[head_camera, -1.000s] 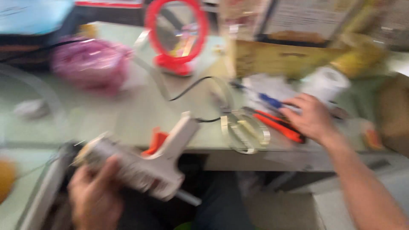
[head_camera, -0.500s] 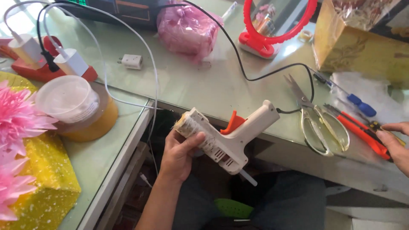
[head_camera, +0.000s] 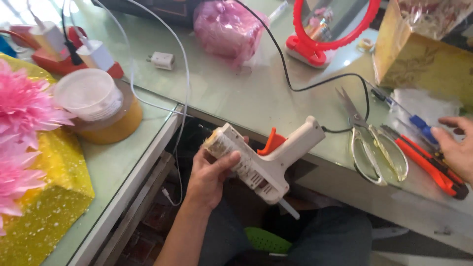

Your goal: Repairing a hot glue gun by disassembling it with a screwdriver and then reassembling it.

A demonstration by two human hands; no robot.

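My left hand [head_camera: 209, 172] grips a white glue gun [head_camera: 266, 160] with an orange trigger, held over my lap below the table edge. Its black cord [head_camera: 315, 86] runs up across the glass table. My right hand [head_camera: 457, 148] rests at the right edge of the table, fingers spread, touching an orange utility knife [head_camera: 428, 165]. Scissors [head_camera: 372, 140] with pale handles lie just left of that hand. A blue-handled tool [head_camera: 414, 118] lies beside the knife.
A pink wrapped bundle [head_camera: 229, 27], a red-framed mirror [head_camera: 327, 34] and a gold box [head_camera: 423, 59] stand at the back. A lidded jar [head_camera: 101, 106], white chargers [head_camera: 93, 54], pink flowers [head_camera: 22, 106] and yellow glitter paper [head_camera: 44, 207] sit on the left.
The view swung left and steadied. My left hand still holds the glue gun, now tilted nozzle-down. My right hand stays by the orange knife at the right.
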